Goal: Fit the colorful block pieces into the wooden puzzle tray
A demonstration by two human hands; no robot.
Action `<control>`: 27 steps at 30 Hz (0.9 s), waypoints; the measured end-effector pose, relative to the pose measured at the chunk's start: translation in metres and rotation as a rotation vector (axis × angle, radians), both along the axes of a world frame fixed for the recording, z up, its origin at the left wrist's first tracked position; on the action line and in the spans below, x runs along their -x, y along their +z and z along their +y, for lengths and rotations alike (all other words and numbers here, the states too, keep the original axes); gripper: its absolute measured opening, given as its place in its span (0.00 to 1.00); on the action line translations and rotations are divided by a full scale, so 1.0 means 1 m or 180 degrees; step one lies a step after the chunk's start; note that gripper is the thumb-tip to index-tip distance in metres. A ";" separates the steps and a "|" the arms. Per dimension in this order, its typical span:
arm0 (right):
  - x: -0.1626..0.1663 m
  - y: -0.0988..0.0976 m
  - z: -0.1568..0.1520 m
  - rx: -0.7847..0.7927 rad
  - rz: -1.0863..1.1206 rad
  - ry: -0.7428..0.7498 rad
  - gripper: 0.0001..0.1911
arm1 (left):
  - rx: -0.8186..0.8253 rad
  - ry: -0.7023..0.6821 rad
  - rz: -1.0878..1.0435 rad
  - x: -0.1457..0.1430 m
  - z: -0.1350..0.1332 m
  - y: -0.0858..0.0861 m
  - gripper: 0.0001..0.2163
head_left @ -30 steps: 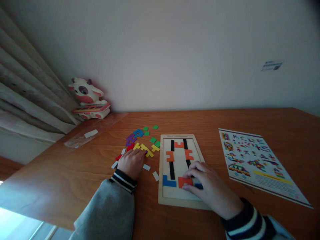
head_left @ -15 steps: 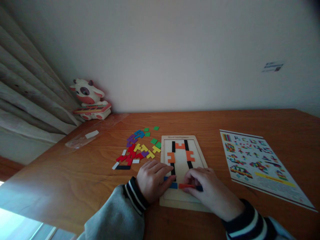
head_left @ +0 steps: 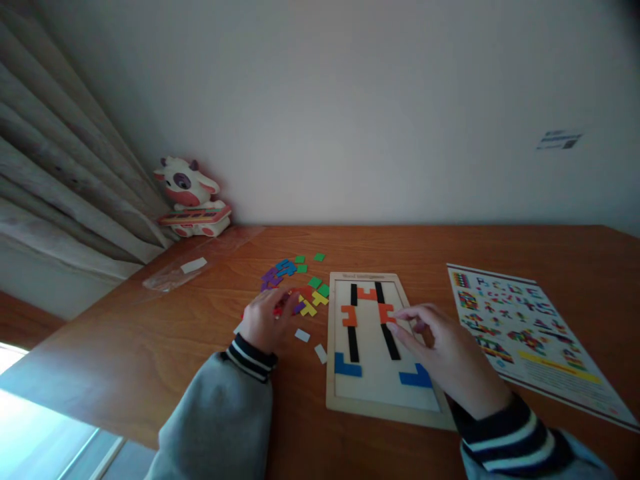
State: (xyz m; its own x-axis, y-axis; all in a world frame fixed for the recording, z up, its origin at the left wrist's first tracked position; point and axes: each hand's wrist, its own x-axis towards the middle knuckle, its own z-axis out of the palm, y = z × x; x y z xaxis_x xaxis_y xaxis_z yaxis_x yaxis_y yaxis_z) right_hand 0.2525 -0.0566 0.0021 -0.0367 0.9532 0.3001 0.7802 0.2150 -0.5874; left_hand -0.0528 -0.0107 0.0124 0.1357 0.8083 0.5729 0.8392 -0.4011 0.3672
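Two hands work apart, where half a second ago both met at the 6 o'clock edge of the tray. The left hand point(head_left: 264, 321) has gone back to the loose pieces point(head_left: 286, 269) at the tray's 10 o'clock. It lies palm down with fingers curled over a red piece point(head_left: 279, 306); whether it grips cannot be told. On the wooden tray point(head_left: 380, 408) the red-orange piece has left the 6 o'clock edge, so the blue corner pieces point(head_left: 347, 365) at 7 and 5 o'clock lie uncovered. The right hand point(head_left: 445, 350) has moved up the tray, thumb and forefinger reaching the orange piece point(head_left: 384, 312) at 3 o'clock. Pinch or mere touch cannot be told.
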 end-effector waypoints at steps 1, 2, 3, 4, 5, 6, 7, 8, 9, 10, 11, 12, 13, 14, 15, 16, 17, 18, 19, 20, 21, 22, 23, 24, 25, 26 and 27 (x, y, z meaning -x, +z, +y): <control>-0.002 -0.002 0.002 0.0050 -0.0033 -0.0110 0.14 | 0.0192 0.0232 -0.0031 0.012 0.005 0.002 0.14; -0.002 -0.004 0.004 0.0089 -0.0088 -0.0173 0.15 | 0.0404 0.0475 -0.0041 0.023 0.009 0.003 0.15; -0.001 -0.006 0.006 0.0126 -0.0165 -0.0201 0.16 | 0.0611 0.0639 0.0028 0.034 0.013 0.004 0.15; 0.000 -0.008 0.008 0.0167 -0.0254 -0.0197 0.17 | 0.0758 0.0751 0.0120 0.043 0.016 0.003 0.14; 0.002 -0.010 0.010 0.0221 -0.0349 -0.0176 0.17 | 0.0917 0.0766 0.0228 0.051 0.019 0.002 0.14; 0.005 -0.012 0.013 0.0285 -0.0440 -0.0153 0.18 | 0.0992 0.0822 0.0344 0.058 0.021 0.000 0.13; 0.007 -0.013 0.016 0.0355 -0.0517 -0.0144 0.19 | 0.1012 0.0890 0.0455 0.062 0.023 -0.002 0.13; 0.009 -0.014 0.019 0.0426 -0.0579 -0.0155 0.19 | 0.1008 0.0921 0.0521 0.065 0.026 -0.005 0.12; 0.010 -0.015 0.022 0.0486 -0.0630 -0.0189 0.20 | 0.0971 0.0936 0.0570 0.066 0.028 -0.007 0.11; 0.011 -0.015 0.024 0.0521 -0.0671 -0.0230 0.21 | 0.0917 0.0917 0.0604 0.065 0.031 -0.009 0.11; 0.011 -0.015 0.027 0.0541 -0.0705 -0.0268 0.22 | 0.0855 0.0854 0.0632 0.063 0.035 -0.010 0.10; 0.011 -0.015 0.029 0.0551 -0.0733 -0.0292 0.22 | 0.0774 0.0768 0.0665 0.060 0.039 -0.011 0.10; 0.011 -0.015 0.031 0.0562 -0.0753 -0.0307 0.22 | 0.0689 0.0658 0.0698 0.055 0.044 -0.012 0.11; 0.010 -0.014 0.032 0.0573 -0.0771 -0.0315 0.23 | 0.0613 0.0499 0.0730 0.049 0.049 -0.012 0.13; 0.010 -0.014 0.034 0.0584 -0.0787 -0.0325 0.23 | 0.0558 0.0283 0.0763 0.042 0.054 -0.012 0.13; 0.010 -0.014 0.034 0.0593 -0.0804 -0.0339 0.23 | 0.0528 0.0003 0.0810 0.034 0.059 -0.013 0.13; 0.011 -0.015 0.035 0.0595 -0.0820 -0.0351 0.24 | 0.0522 -0.0305 0.0867 0.026 0.064 -0.014 0.13; 0.011 -0.015 0.035 0.0582 -0.0833 -0.0367 0.24 | 0.0522 -0.0583 0.0916 0.018 0.068 -0.015 0.13; 0.013 -0.015 0.035 0.0554 -0.0849 -0.0381 0.24 | 0.0541 -0.0834 0.0967 0.010 0.071 -0.017 0.14; 0.014 -0.015 0.035 0.0513 -0.0879 -0.0397 0.24 | 0.0561 -0.1010 0.1002 0.004 0.074 -0.019 0.15; 0.015 -0.015 0.034 0.0455 -0.0925 -0.0423 0.23 | 0.0586 -0.1120 0.1023 -0.002 0.076 -0.021 0.15; 0.017 -0.015 0.033 0.0382 -0.0981 -0.0439 0.23 | 0.0617 -0.1176 0.1037 -0.006 0.077 -0.023 0.16; 0.019 -0.014 0.032 0.0300 -0.1028 -0.0446 0.22 | 0.0647 -0.1173 0.1038 -0.009 0.078 -0.025 0.15; 0.021 -0.013 0.031 0.0217 -0.1049 -0.0439 0.21 | 0.0679 -0.1142 0.1032 -0.010 0.079 -0.027 0.14; 0.023 -0.012 0.029 0.0145 -0.1028 -0.0399 0.20 | 0.0711 -0.1099 0.1023 -0.010 0.079 -0.028 0.12; 0.026 -0.010 0.029 0.0083 -0.0973 -0.0328 0.19 | 0.0743 -0.1055 0.1012 -0.009 0.080 -0.028 0.11; 0.030 -0.008 0.029 0.0029 -0.0910 -0.0235 0.17 | 0.0778 -0.1023 0.1001 -0.007 0.080 -0.028 0.10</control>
